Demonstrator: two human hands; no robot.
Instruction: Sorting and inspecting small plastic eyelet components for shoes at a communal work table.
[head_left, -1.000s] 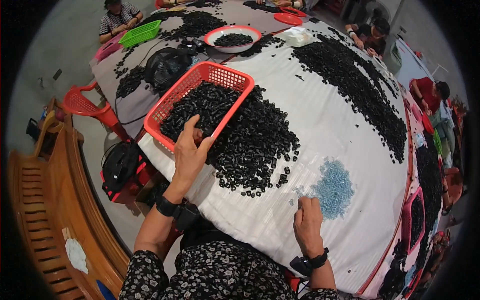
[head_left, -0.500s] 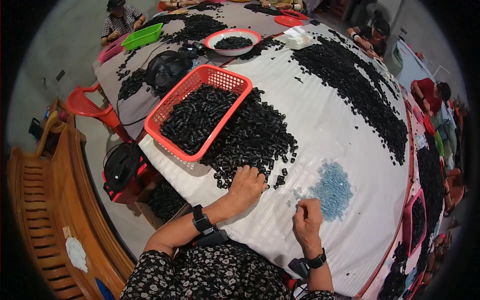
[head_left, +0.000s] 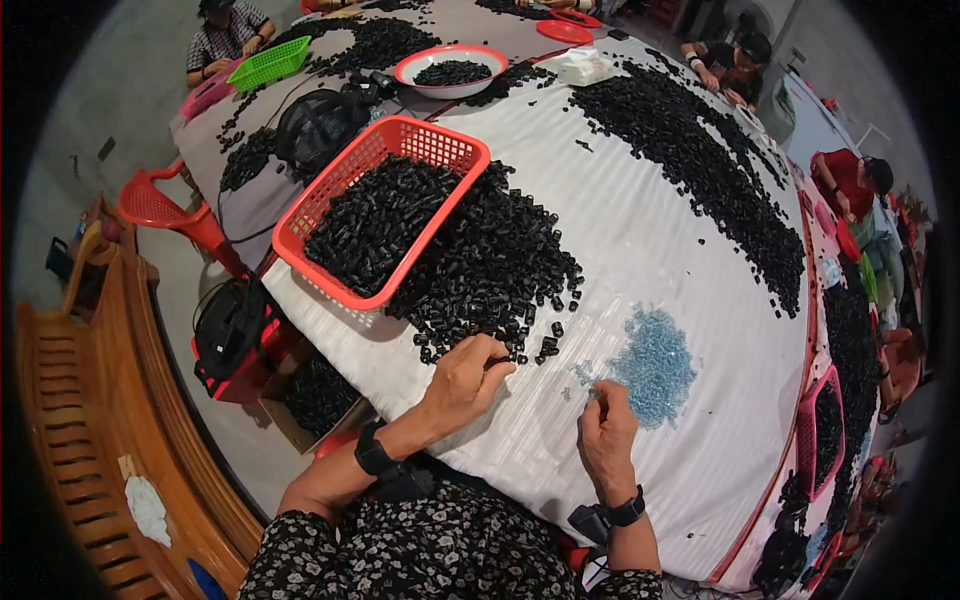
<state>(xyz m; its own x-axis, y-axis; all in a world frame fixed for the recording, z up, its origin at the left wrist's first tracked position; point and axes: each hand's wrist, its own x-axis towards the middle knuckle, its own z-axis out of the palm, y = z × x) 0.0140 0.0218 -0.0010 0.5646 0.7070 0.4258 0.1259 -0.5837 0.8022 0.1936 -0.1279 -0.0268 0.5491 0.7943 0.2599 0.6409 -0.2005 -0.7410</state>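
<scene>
My left hand [head_left: 462,388] is at the near edge of a heap of small black plastic pieces [head_left: 510,260]. Its thumb and forefinger close on one dark piece, partly hidden by the fingers. To the right, my right hand [head_left: 608,432] is closed, fingertips pinched together beside a pile of small clear-blue pieces [head_left: 652,370]. A few blue bits lie scattered just off its fingertips. Whatever those fingers hold is too small to make out. The red plastic basket [head_left: 378,302], full of black pieces, stands tilted on the heap's left side.
A white cloth [head_left: 600,240] covers the table. Farther off are a long band of black pieces [head_left: 690,160], a red-rimmed basin [head_left: 450,88] and a green basket [head_left: 268,64]. Other people sit round the edges. A wooden bench [head_left: 150,400] and a red chair [head_left: 165,205] stand left.
My left hand has drawn slightly back from the heap, its thumb and forefinger now showing. The right hand stays pinched near the blue pile. The whole view has shifted a little.
</scene>
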